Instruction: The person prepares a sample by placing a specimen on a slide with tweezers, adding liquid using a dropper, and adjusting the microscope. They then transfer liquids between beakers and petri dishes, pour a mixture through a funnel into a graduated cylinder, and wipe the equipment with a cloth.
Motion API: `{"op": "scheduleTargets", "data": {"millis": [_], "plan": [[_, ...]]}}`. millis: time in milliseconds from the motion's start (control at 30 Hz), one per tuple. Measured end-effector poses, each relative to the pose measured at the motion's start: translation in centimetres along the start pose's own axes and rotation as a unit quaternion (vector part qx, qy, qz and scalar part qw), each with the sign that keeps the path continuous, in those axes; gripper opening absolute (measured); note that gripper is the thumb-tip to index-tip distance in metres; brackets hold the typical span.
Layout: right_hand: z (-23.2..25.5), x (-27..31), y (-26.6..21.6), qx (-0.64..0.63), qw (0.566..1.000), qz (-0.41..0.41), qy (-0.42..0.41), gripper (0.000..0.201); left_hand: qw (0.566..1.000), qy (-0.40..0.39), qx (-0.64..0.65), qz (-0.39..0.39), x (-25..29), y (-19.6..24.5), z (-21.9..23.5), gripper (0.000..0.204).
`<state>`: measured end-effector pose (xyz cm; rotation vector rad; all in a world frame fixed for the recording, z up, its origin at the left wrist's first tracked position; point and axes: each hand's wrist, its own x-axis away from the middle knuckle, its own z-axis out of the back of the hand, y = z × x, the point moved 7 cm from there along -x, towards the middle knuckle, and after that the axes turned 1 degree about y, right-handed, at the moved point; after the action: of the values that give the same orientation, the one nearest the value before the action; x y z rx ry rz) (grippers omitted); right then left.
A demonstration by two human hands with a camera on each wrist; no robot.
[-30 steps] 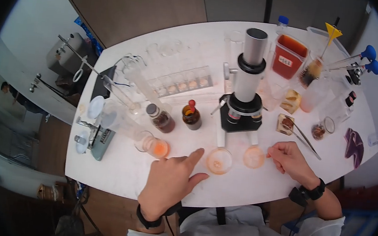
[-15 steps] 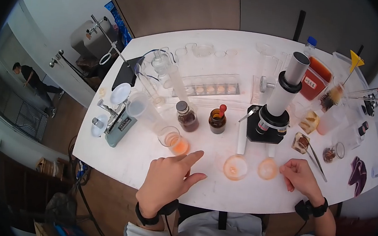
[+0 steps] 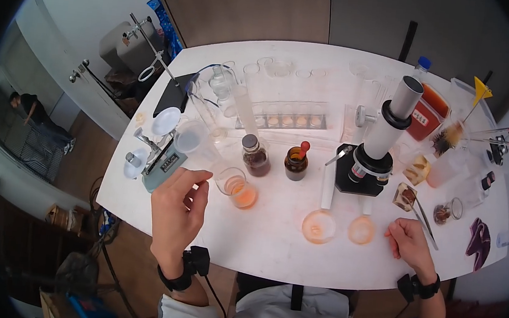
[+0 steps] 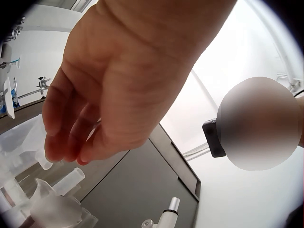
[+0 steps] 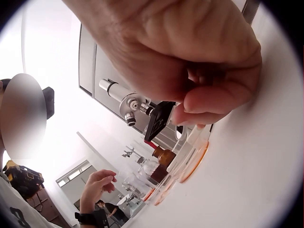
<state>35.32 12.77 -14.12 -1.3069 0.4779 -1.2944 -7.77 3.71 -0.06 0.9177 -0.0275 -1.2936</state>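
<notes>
My left hand (image 3: 179, 210) is lifted above the left front of the table, fingers loosely bent and nothing between them. It overlaps the green balance (image 3: 171, 162) and is left of the glass vessel with orange liquid (image 3: 245, 196). The left wrist view shows its fingertips (image 4: 56, 151) drawn close together. My right hand (image 3: 410, 243) rests on the tabletop, its fingers curled in and no object showing in them. Left of it lie two shallow round dishes with orange contents, the smaller dish (image 3: 361, 232) nearer and the larger dish (image 3: 328, 235) farther.
A microscope (image 3: 385, 138) stands behind the dishes. Left of it are an amber bottle (image 3: 296, 166) with a red-topped dropper and a dark-filled bottle (image 3: 257, 161). Tweezers (image 3: 427, 223), a small jar (image 3: 443, 215) and purple cloth (image 3: 478, 243) lie rightward. A person (image 3: 41, 117) is beyond the table.
My left hand has moved left from beside the larger dish, past the orange-liquid vessel. The right hand has shifted slightly right, away from the smaller dish, and its fingers have curled in. The head view has turned left.
</notes>
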Motion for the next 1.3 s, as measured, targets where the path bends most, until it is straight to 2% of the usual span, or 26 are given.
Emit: {"op": "scheduleTargets", "data": {"millis": [33, 133, 200, 333, 433, 533, 667, 733, 933, 1067, 1300], "plan": [[0.2, 0.2, -0.2, 0.001, 1.0, 0.0, 0.006, 0.03, 0.999, -0.036, -0.005, 0.019, -0.1, -0.5, -0.3, 0.031], [0.1, 0.5, -1.1, -0.004, 1.0, -0.002, 0.026, 0.026, 0.998, -0.066, -0.014, -0.016, -0.4, 0.1, -1.0, 0.05], [0.0, 1.0, -2.0, -0.017, 0.999, -0.009, 0.041, 0.021, 0.995, -0.095, -0.026, -0.026, -0.4, -0.2, -1.9, 0.061], [-1.6, 1.6, -4.3, 0.024, 0.998, 0.042, 0.031, 0.01, 0.988, -0.146, -0.044, -0.025, -0.8, -0.4, -3.2, 0.073], [-3.0, 2.1, -6.4, 0.106, 0.991, 0.086, 0.012, 0.01, 0.986, -0.164, -0.033, -0.01, -0.9, -1.0, -3.8, 0.072], [-5.0, 2.6, -10.4, 0.209, 0.959, 0.193, -0.013, 0.012, 0.986, -0.168, -0.007, -0.011, -0.8, -1.3, -4.2, 0.069], [-7.7, 2.7, -13.7, 0.247, 0.939, 0.235, -0.052, 0.018, 0.984, -0.177, 0.016, 0.003, -0.8, -1.6, -4.7, 0.068], [-8.9, 2.6, -14.8, 0.254, 0.932, 0.248, -0.076, 0.019, 0.984, -0.178, 0.021, 0.017, -0.8, -1.9, -4.9, 0.07], [-12.1, 1.8, -15.9, 0.263, 0.913, 0.283, -0.133, 0.022, 0.986, -0.164, 0.02, 0.003, -0.6, -1.3, -5.0, 0.056], [-13.8, 1.0, -15.7, 0.272, 0.899, 0.301, -0.163, 0.027, 0.982, -0.19, 0.007, 0.005, -0.3, -0.4, -5.4, 0.053], [-14.6, 0.6, -15.1, 0.285, 0.901, 0.275, -0.176, 0.031, 0.975, -0.218, 0.03, -0.014, 0.7, 1.5, -6.7, 0.053]]}}
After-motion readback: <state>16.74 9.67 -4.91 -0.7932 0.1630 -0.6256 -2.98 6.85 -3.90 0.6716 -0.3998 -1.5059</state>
